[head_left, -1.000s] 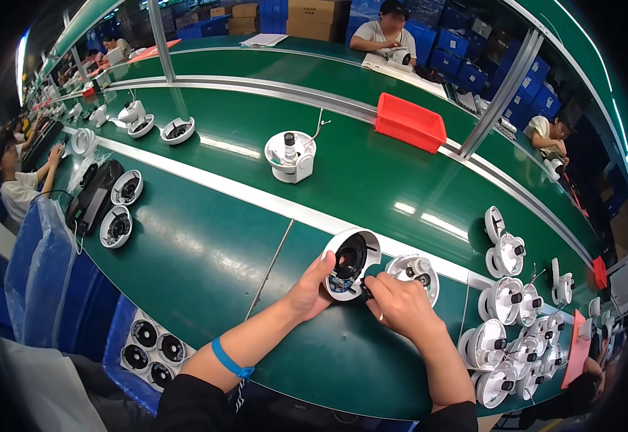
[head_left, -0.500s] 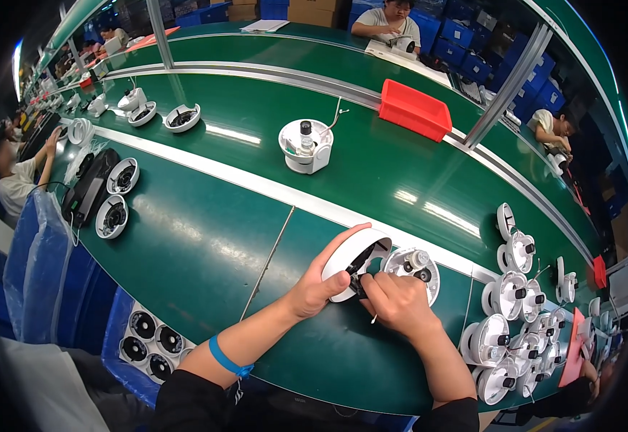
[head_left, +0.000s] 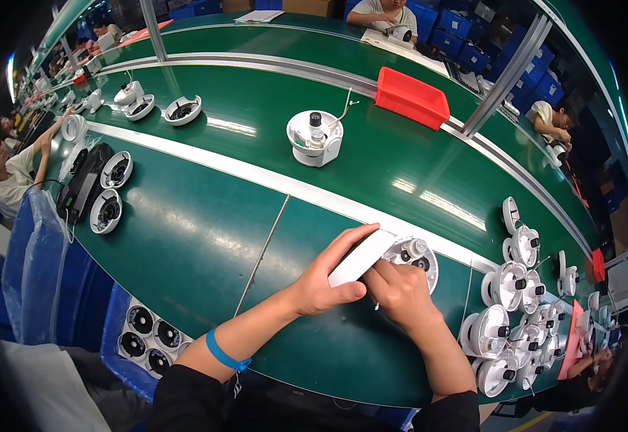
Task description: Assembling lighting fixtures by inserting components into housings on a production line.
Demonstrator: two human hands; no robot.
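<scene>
My left hand (head_left: 325,282) grips a white round camera cover (head_left: 361,261) by its rim, thumb in front and fingers along the far side. The cover is tipped up nearly edge-on, so its inside is hidden from me. My right hand (head_left: 402,289) is closed at the cover's inner side, its fingertips out of sight. A small pale tip (head_left: 377,307) pokes out below those fingers; what it belongs to I cannot make out. Just behind my right hand lies an opened white camera body (head_left: 427,263) with a black lens part, on the green bench (head_left: 314,345).
Several camera bodies (head_left: 488,331) crowd the bench at right. One camera (head_left: 315,140) stands on the far green strip, near a red bin (head_left: 411,99). Two covers (head_left: 106,211) lie at left beside a black device (head_left: 83,183). A blue crate (head_left: 116,345) holds round parts below. Co-workers sit around.
My left hand has turned the cover more edge-on, hiding its dark inside. My right hand stays against it, shifted slightly. The camera on the far strip has slid a little right.
</scene>
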